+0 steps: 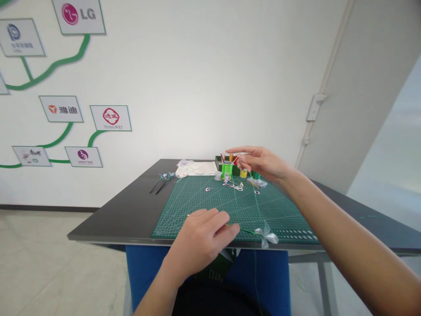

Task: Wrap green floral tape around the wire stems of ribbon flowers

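Observation:
My left hand is closed around a thin stem near the table's front edge. The stem's green-wrapped end sticks out to the right and carries a pale blue-white petalled flower. Raised above the mat, my right hand pinches a fine green thread between thumb and fingers, other fingers stretched out. The thread runs down taut to the base of the flower. Another length of thread hangs below the table edge. Most of the stem is hidden inside my left hand.
A green cutting mat covers the table's middle. Two dark-stemmed flower hairpins lie left. At the back stand a bright green can, a yellow spool and a white sheet. White-handled scissors lie before them.

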The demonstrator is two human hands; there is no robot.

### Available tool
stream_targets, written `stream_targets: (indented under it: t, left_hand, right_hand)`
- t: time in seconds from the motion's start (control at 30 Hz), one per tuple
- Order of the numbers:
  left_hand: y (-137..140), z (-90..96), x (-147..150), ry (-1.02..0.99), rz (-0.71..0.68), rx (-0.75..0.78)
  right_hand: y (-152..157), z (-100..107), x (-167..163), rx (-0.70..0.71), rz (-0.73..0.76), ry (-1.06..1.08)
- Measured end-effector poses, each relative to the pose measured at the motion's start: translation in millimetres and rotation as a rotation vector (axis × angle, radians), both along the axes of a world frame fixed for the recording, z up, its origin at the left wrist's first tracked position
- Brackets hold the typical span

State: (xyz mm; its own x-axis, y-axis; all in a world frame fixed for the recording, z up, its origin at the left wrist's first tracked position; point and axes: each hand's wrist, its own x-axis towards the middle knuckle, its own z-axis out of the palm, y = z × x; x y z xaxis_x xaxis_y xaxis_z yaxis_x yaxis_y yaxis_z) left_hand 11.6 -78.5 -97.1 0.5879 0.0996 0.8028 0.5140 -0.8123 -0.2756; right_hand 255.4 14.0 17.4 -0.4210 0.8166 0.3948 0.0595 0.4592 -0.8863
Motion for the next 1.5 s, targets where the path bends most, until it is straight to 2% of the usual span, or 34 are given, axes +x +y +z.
stream_targets:
  t: [0.1,0.23,0.47,0.63,0.77,0.97,1.13,1.27,1.37,1.43,1.5]
  left_hand:
    - [-3.6,1.6,1.4,0.016,0.027,0.041]
    - [-4.7,2.4,1.8,0.038,0.046,0.066]
    - [4.0,-0.8,-6.6,-0.008,0.01,0.004]
    - [15.9,-3.4,-15.3,-0.124,-0.211,-0.16]
    - [22.8,-5.9,-18.5,-0.185,-0.383,-0.295]
    - [28.1,-6.6,-25.7,-0.252,-0.467,-0.355]
    - [32.7,-4.9,-33.7,-0.268,-0.498,-0.411]
    - [38.9,-4.2,-38.4,-0.315,-0.59,-0.478]
    - [49.4,-7.0,-43.8,-0.472,-0.675,-0.568]
    - [60.0,-10.6,-49.2,-0.653,-0.77,-0.654]
    - [73.1,-14.7,-56.0,-0.753,-0.792,-0.669]
  right_hand:
    - [4.4,2.0,-6.9,-0.031,0.06,0.048]
    - [-4.3,7.9,-14.3,-0.056,0.137,0.089]
    - [-24.3,26.6,-8.0,0.014,0.168,0.116]
    - [-27.1,39.7,18.0,0.007,0.065,0.02]
    - [-19.5,42.6,41.5,-0.032,-0.051,-0.03]
    - [-2.8,36.8,80.6,-0.028,-0.198,-0.068]
    - [1.0,32.4,112.6,-0.014,-0.29,-0.041]
    - [3.7,27.0,128.5,-0.055,-0.372,0.038]
    - [12.6,18.2,135.2,-0.092,-0.448,0.105]
    - [21.9,10.0,139.1,-0.122,-0.479,0.121]
    - [32.6,0.5,143.6,-0.166,-0.507,0.129]
